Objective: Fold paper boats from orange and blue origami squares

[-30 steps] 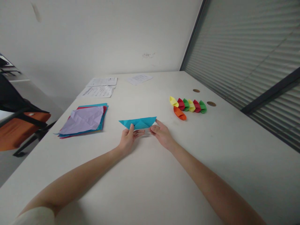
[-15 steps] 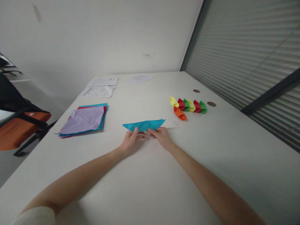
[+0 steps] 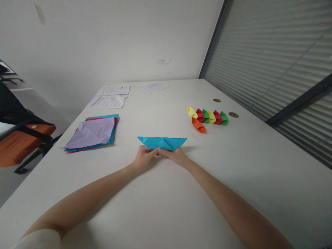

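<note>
A blue folded paper [image 3: 162, 142], long and boat-like with pointed ends, is held up just above the table at the middle of the head view. My left hand [image 3: 145, 155] grips its lower edge from the left, fingers behind it. From the right, my right hand [image 3: 176, 155] pinches the same lower edge. Both thumbs meet near the paper's centre; the other fingers are mostly hidden behind and below it. Off to the right lies an orange folded paper boat [image 3: 199, 125], in front of a row of several yellow, red and green ones [image 3: 211, 117].
A stack of coloured paper sheets with a creased purple one [image 3: 90, 133] on top lies at left. Printed sheets [image 3: 110, 101] are at the back of the white table [image 3: 166, 207]. Blinds [image 3: 272, 62] border the right side; an orange-seated chair [image 3: 28, 141] stands left.
The blue paper has tipped level and shifted slightly right and nearer to me. My thumbs have come together at its middle, where they were apart before.
</note>
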Demonstrator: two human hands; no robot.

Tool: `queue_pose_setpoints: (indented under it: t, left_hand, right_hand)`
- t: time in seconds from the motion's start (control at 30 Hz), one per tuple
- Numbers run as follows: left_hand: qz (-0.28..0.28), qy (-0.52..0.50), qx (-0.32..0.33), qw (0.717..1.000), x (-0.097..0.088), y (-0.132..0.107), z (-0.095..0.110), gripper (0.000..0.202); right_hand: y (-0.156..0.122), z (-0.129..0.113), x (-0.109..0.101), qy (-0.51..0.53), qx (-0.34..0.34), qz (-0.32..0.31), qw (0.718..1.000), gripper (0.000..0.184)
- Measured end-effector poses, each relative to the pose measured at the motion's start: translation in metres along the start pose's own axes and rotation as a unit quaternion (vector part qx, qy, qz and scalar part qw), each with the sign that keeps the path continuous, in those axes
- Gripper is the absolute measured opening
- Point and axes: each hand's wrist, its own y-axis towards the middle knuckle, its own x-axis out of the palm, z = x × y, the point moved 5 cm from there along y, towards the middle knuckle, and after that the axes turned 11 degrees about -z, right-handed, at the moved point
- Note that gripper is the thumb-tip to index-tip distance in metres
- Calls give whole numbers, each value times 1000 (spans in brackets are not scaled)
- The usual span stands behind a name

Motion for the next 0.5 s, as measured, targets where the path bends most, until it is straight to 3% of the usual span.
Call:
queue_pose_setpoints:
  t: [0.3,0.5]
  left_hand:
    - [-14,-16,-7,1000,4,1,3,36]
    - [3,-24,-11,1000,1,0,3,35]
  right_hand:
    - [-2,-14,1,-71,-17,-14,997,46]
    - [0,-10,-1,-68,-14,-9,998,49]
